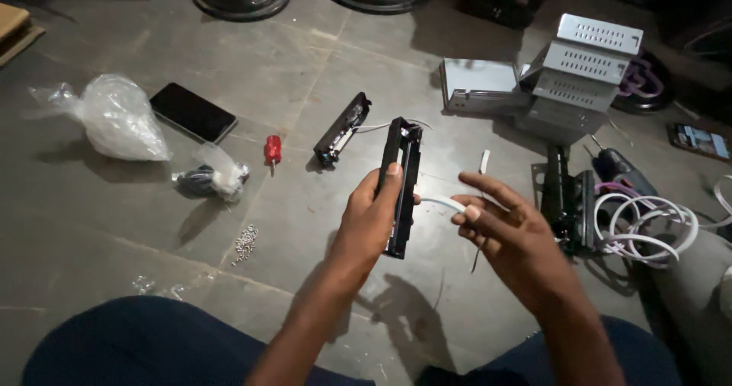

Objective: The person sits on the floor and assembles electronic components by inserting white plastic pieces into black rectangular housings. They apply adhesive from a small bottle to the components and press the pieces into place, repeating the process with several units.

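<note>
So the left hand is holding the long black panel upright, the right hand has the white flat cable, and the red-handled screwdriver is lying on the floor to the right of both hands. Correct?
Not quite. In the head view the red-handled screwdriver lies on the floor to the left of both hands. The left hand does hold the long black panel, and the right hand the white flat cable.

There were two black panels, one held [402, 188] and one on the floor [342, 129]; two clear plastic bags [114, 117] [217, 174]; one red screwdriver [272, 150]; one phone [192, 111]; one heap of screws [245, 243].

Both forearms were bare, no sleeves reaching the left hand [367, 222] or right hand [509, 233]; dark blue trousers [145, 340] covered the legs.
</note>
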